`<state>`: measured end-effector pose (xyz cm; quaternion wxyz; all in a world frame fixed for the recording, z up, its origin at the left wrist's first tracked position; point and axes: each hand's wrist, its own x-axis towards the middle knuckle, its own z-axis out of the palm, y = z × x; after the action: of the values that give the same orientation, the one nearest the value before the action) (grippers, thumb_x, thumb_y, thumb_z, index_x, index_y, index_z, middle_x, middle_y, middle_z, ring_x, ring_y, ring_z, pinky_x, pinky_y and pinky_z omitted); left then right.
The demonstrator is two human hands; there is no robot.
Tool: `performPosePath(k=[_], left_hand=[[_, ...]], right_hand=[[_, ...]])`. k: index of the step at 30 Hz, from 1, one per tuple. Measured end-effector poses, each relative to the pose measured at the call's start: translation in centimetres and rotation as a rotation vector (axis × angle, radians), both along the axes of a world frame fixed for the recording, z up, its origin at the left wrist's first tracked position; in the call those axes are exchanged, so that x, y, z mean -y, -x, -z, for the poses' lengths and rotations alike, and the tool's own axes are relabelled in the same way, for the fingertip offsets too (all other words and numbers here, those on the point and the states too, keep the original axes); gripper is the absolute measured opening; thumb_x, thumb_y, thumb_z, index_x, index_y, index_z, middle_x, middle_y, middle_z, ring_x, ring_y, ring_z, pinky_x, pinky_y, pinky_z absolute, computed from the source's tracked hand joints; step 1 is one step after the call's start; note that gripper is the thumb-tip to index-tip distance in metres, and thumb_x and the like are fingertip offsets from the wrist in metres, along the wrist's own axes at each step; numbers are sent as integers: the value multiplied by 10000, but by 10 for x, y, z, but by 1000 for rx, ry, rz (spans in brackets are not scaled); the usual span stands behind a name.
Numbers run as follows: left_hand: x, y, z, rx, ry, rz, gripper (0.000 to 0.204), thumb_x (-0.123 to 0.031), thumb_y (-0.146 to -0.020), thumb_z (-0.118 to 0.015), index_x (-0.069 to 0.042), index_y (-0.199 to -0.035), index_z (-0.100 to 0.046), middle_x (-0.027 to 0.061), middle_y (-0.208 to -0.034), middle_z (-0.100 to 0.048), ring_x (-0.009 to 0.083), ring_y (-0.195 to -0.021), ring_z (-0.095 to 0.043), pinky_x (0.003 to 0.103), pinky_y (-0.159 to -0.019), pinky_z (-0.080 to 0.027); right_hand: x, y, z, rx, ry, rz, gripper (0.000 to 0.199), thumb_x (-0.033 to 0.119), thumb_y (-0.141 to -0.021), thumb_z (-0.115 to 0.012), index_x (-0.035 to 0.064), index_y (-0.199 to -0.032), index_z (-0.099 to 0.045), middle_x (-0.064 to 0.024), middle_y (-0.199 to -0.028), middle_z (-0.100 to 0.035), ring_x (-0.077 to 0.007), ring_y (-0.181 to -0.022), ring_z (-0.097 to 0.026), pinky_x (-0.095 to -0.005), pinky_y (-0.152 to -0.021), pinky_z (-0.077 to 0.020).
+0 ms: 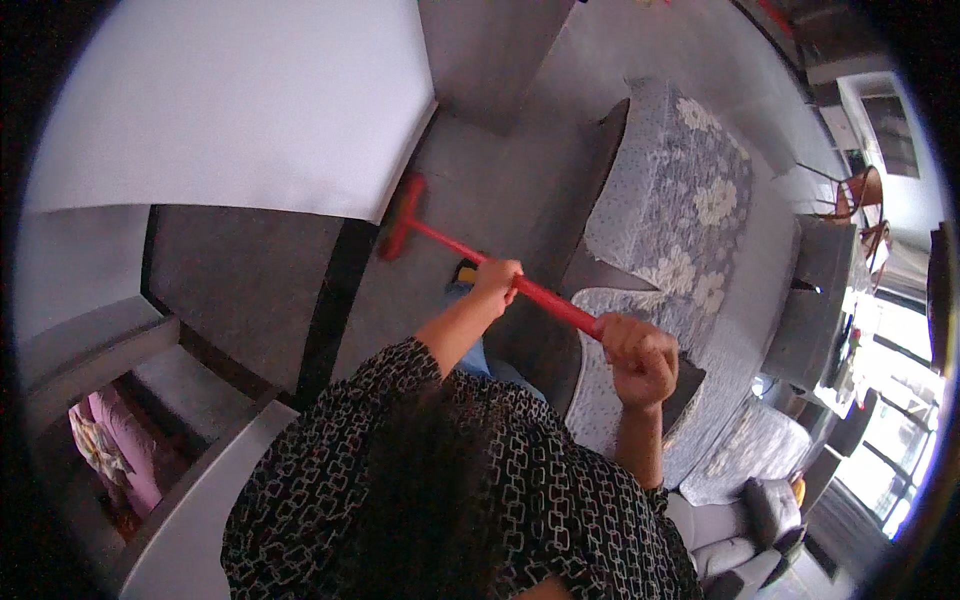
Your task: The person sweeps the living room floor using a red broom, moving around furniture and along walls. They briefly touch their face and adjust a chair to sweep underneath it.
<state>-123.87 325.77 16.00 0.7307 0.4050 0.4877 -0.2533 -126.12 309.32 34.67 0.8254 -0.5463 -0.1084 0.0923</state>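
A red push broom (548, 300) slants across the middle of the view, its handle running from upper left to lower right. Its wide crosswise head (402, 220) rests at the grey floor beside a dark strip and the corner of a white panel; blur hides its bristles. My left hand (497, 279) is closed round the handle partway down. Farther up, near the handle's end, my right hand (640, 358) grips it in a fist. Both of my sleeves are black with a pale chain pattern.
A sofa with a grey flowered cover (680, 190) stands on the right, close to the handle. On the left are a large white panel (240, 100) and a dark floor strip (335, 300). A brown chair (860, 190) and bright windows (900, 390) lie far right.
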Motion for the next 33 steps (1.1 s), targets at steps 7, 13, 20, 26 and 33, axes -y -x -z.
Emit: performPosePath(k=[7, 13, 20, 26, 33], left_hand=[[12, -82, -37, 64, 229, 124, 208, -110, -675, -607, -89, -570, -428, 24, -502, -414, 118, -336, -356, 247, -289, -240], [3, -115, -34, 27, -16, 28, 149, -110, -665, -610, -70, -609, -479, 42, -515, -440, 129, -329, -352, 255, -298, -239], [-11, -191, 46, 21, -216, 363, 140, -110, -625, -586, -43, -538, -499, 79, -478, -472, 167, -359, -449, 312, -327, -299], [52, -178, -5, -14, 10, 479, 154, -166, -641, -584, -56, -548, -532, 68, -470, -480, 165, -337, -394, 312, -324, -280], [66, -150, 11, -4, -74, 40, 184, -167, -673, -581, -99, -569, -445, 22, -475, -406, 118, -300, -324, 251, -273, -221]], right_hand=[[-31, -56, -64, 217, 229, -3, 329, 233, -764, -519, 29, -519, -441, -66, -541, -483, -226, -513, -460, -417, -625, -400], [-17, -97, -49, 142, 117, -17, 306, 197, -781, -490, 50, -519, -433, -63, -531, -473, -211, -495, -449, -377, -575, -374], [-32, -148, 18, 22, 74, 234, 331, 163, -819, -438, 63, -515, -354, -60, -504, -396, -195, -486, -392, -368, -560, -332], [38, -153, -24, -78, -49, 262, 359, 179, -822, -445, 66, -495, -350, -61, -488, -392, -199, -476, -395, -372, -567, -347], [74, -184, -2, 39, -53, -116, 381, 183, -830, -458, 53, -480, -381, -64, -505, -464, -212, -491, -445, -383, -589, -368]])
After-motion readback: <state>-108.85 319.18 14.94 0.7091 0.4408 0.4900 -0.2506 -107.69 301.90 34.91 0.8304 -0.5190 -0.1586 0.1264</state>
